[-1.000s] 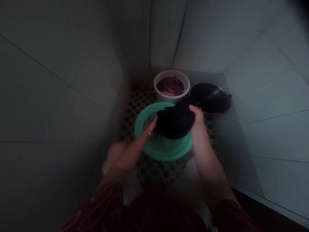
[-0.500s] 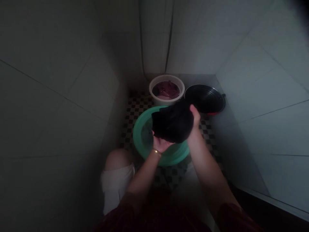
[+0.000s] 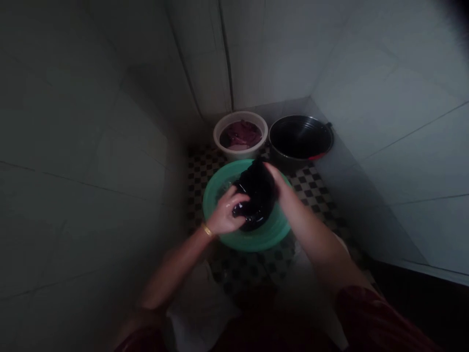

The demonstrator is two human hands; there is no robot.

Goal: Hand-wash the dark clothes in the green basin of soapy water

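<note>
Looking down at the green basin (image 3: 220,230) on the checkered floor (image 3: 315,190), I see my left hand (image 3: 226,215) and right hand (image 3: 280,183) both in a closed grip on a wet black cloth (image 3: 256,198) over the basin's middle. Beyond the basin stands a white bucket (image 3: 241,151) holding purple cloth (image 3: 242,133), with a dark pan (image 3: 301,138) beside it.
</note>
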